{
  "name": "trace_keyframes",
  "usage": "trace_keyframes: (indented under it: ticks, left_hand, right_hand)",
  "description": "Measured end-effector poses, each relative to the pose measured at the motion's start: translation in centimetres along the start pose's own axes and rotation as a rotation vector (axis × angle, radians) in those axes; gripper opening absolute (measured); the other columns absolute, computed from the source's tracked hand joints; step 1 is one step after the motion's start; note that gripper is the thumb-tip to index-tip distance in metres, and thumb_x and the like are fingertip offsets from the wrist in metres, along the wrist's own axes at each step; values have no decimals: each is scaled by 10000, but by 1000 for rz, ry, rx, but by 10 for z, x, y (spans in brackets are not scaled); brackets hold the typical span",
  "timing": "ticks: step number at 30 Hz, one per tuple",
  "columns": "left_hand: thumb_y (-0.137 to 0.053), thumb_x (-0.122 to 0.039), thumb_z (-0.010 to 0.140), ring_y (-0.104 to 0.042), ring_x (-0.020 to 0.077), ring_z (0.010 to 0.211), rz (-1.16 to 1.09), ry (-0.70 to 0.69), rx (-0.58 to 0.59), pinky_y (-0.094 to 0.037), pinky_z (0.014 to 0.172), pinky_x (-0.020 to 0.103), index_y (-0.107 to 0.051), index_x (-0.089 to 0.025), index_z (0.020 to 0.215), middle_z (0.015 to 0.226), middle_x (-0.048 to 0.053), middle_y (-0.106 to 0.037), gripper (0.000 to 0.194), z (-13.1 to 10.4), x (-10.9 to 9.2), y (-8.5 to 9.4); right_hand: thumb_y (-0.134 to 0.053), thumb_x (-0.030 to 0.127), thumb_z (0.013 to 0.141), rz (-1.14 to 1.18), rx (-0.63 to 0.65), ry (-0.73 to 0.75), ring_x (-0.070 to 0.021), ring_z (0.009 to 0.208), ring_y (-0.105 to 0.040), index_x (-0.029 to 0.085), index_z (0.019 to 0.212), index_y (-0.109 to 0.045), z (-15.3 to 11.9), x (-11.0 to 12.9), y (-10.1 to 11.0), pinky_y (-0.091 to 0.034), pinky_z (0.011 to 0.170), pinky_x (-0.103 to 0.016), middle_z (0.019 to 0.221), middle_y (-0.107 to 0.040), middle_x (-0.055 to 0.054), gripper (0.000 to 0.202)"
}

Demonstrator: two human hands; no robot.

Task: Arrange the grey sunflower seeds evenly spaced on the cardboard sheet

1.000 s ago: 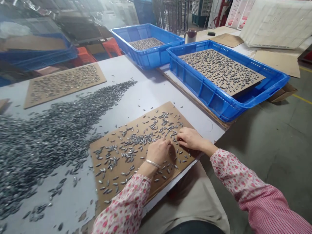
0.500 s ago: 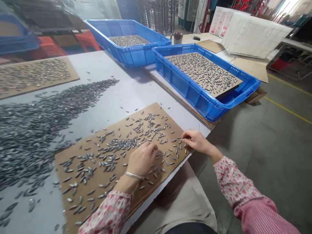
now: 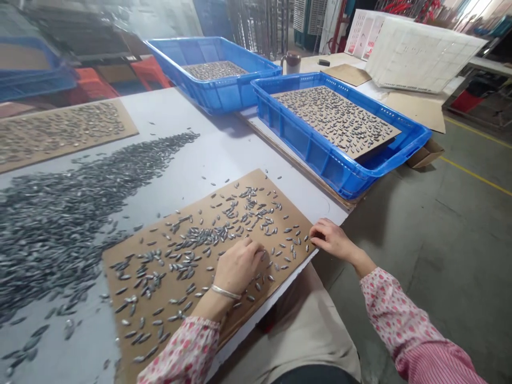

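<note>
A brown cardboard sheet point(image 3: 160, 234) lies at the table's front edge, with many small grey metal pieces point(image 3: 206, 234) scattered and clumped on it. My left hand point(image 3: 239, 266), a bracelet at its wrist, rests low over the sheet's middle with fingers curled and pressed together; whatever they pinch is hidden. At the sheet's right corner is my right hand point(image 3: 330, 238), thumb and fingertips together beside a few pieces; anything between them is too small to make out.
A large heap of grey pieces point(image 3: 80, 213) covers the table's left. Behind it lies another loaded cardboard sheet point(image 3: 128, 120). Two blue trays point(image 3: 304, 144) point(image 3: 200, 96) holding loaded sheets stand at the back, near a mug point(image 3: 292, 64) and a white crate point(image 3: 420, 56).
My right hand has shifted slightly right, towards the sheet's corner. My left hand stays over the same part of the sheet. The whole view has shifted a little.
</note>
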State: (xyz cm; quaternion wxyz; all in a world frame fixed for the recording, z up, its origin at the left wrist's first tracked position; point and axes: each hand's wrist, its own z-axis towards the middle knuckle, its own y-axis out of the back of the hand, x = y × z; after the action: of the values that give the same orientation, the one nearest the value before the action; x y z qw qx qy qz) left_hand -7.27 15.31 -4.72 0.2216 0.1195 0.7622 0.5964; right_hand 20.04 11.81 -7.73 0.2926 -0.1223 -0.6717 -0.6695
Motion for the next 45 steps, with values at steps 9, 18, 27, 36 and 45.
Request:
trace_keyframes:
  ticks: [9, 18, 27, 36, 45]
  left_hand:
    - [-446, -299, 884, -582, 166, 864, -13, 3, 33, -413, 696, 254, -646, -209, 866, 893, 39, -624, 220, -7, -2, 7]
    - [-414, -234, 892, -575, 197, 822, 118, -111, 8, -415, 705, 294, -650, -177, 857, 852, 84, -620, 246, -10, -9, -4]
    - [-401, -359, 900, -573, 159, 846, -65, 28, -85, -418, 699, 254, -639, -239, 884, 907, 32, -613, 268, -26, 38, -6]
    - [-450, -305, 870, -583, 150, 824, -121, 93, 8, -434, 693, 248, -649, -219, 870, 890, 33, -624, 217, -33, 34, 12]
    - [-433, -303, 893, -587, 177, 880, 11, 150, -50, -434, 700, 258, -625, -189, 895, 927, 64, -614, 223, -11, 14, 3]
  right_hand:
    - [-601, 180, 816, 64, -8, -17, -153, 830, -526, 189, 832, -636, 5, 3, -1, -404, 727, -265, 828, -574, -23, 40]
    - [-582, 244, 863, 26, 106, 225, -165, 904, -509, 199, 890, -653, 42, 43, -37, -386, 784, -280, 887, -572, -38, 89]
    - [-531, 258, 889, -230, 298, 368, -175, 845, -480, 167, 827, -644, 65, 88, -45, -336, 684, -277, 879, -574, -69, 158]
    - [-584, 282, 865, -159, 301, 357, -168, 843, -504, 185, 805, -639, 63, 80, -40, -340, 684, -269, 843, -582, -43, 127]
    - [-525, 273, 892, -298, 265, 315, -177, 846, -512, 180, 852, -649, 75, 84, -49, -346, 695, -279, 882, -592, -65, 159]
